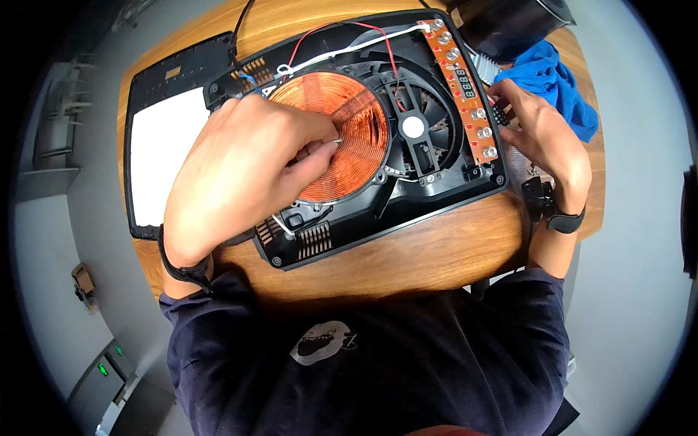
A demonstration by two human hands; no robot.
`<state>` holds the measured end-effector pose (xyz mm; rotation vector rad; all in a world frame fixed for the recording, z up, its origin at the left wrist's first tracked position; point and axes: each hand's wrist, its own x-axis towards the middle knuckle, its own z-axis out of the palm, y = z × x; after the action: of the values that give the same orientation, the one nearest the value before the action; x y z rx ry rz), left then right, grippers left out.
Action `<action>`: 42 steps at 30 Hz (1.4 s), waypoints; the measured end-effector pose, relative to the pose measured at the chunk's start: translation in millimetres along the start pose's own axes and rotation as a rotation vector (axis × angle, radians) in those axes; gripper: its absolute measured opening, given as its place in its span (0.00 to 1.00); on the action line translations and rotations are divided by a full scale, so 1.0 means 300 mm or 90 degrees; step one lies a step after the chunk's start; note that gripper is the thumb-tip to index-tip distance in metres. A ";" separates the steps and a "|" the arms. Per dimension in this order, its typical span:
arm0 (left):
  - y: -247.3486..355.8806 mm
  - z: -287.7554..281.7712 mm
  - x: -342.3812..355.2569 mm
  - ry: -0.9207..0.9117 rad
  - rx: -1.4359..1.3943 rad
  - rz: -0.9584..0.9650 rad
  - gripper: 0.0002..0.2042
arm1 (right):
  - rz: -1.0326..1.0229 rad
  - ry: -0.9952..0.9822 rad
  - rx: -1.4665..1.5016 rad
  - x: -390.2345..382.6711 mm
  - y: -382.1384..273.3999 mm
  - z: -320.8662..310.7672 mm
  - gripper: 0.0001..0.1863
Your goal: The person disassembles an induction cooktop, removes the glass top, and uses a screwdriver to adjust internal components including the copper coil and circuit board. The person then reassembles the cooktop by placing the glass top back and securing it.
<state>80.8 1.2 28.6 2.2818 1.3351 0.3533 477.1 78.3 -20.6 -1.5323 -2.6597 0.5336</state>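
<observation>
An opened induction cooker base (392,232) lies on the wooden table, its flat copper coil (356,163) and black cooling fan (436,131) exposed. My left hand (247,156) reaches over the coil, thumb and fingers pinched near its middle. A tiny pale bit shows at the fingertips, too small to name. Beyond the cooker's right edge, my right hand (542,131) curls its fingers at a small dark thing with a dotted surface, mostly hidden. An orange circuit board (462,94) with a digit display and buttons runs along that edge. Red and white wires cross the top of the housing.
The cooker's detached top panel (171,138), white with a black frame, lies to the left. A blue cloth (549,87) and a dark rounded container (509,25) stand at the back right. Near my right wrist sits a small black object (536,192).
</observation>
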 end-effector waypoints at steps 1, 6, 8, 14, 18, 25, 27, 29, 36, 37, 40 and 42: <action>-0.005 -0.004 0.000 -0.009 -0.003 -0.004 0.08 | 0.052 -0.031 0.012 0.008 -0.028 -0.011 0.29; -0.020 -0.002 -0.008 -0.003 0.023 0.013 0.09 | 0.016 -0.018 -0.039 0.034 0.017 0.026 0.30; -0.025 0.005 -0.009 0.012 0.020 0.020 0.09 | -0.012 -0.004 -0.069 0.040 0.026 0.043 0.31; -0.024 0.004 -0.005 0.007 0.019 0.010 0.10 | 0.046 0.039 -0.062 0.008 -0.030 -0.022 0.28; -0.038 0.018 -0.010 0.028 0.017 0.019 0.10 | 0.038 0.091 -0.093 -0.009 0.028 -0.057 0.23; -0.057 0.026 -0.011 0.073 -0.006 0.051 0.09 | 0.034 0.193 -0.110 -0.050 0.014 -0.139 0.20; -0.056 0.030 -0.009 0.084 -0.011 0.050 0.09 | 0.070 0.246 -0.136 -0.052 -0.017 -0.154 0.19; -0.055 0.033 -0.007 0.090 -0.004 0.044 0.09 | 0.090 0.264 -0.118 -0.048 -0.060 -0.174 0.19; -0.057 0.036 -0.001 0.093 -0.005 0.045 0.09 | -0.188 0.179 -0.030 -0.053 -0.178 -0.193 0.20; -0.057 0.038 -0.001 0.097 -0.005 0.046 0.09 | -0.197 0.163 -0.014 -0.053 -0.195 -0.184 0.21; -0.056 0.042 -0.002 0.111 -0.006 0.050 0.09 | -0.227 0.128 0.003 -0.053 -0.209 -0.174 0.22; -0.056 0.044 -0.004 0.122 -0.008 0.054 0.09 | -0.234 0.119 0.007 -0.054 -0.219 -0.167 0.22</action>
<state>73.7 3.7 8.6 2.3474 1.3232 0.6216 440.3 48.6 49.0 -0.9942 -2.6879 0.3621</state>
